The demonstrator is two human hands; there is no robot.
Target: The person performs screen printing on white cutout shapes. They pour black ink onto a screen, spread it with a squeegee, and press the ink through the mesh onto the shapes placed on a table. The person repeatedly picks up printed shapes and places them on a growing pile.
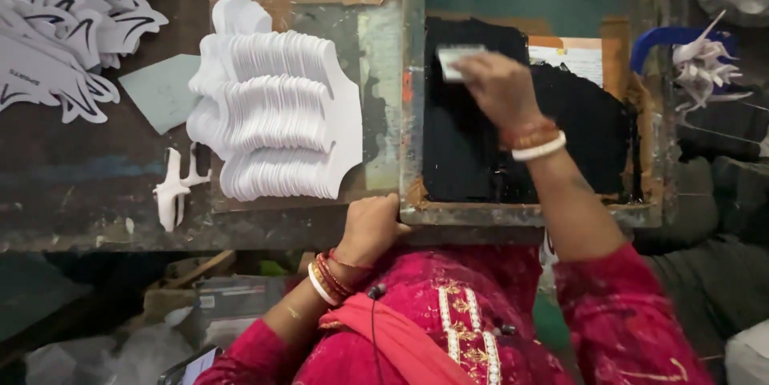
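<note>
A framed printing screen (413, 112) lies on the table, its mesh covered with black ink (473, 145). My right hand (498, 84) grips a small pale squeegee (455, 60) pressed on the inked mesh near the frame's upper left. My left hand (370, 226) clamps the frame's near left corner at the table edge. Left of the frame sits a fanned stack of white cut-out pieces (276, 116) on a board.
Printed white cut-outs with black marks (64, 24) are heaped at the far left. A loose white piece (172, 189) lies near the table's front edge. At right, a blue handle (661, 39) and white scraps (705, 64) sit beside dark cloth.
</note>
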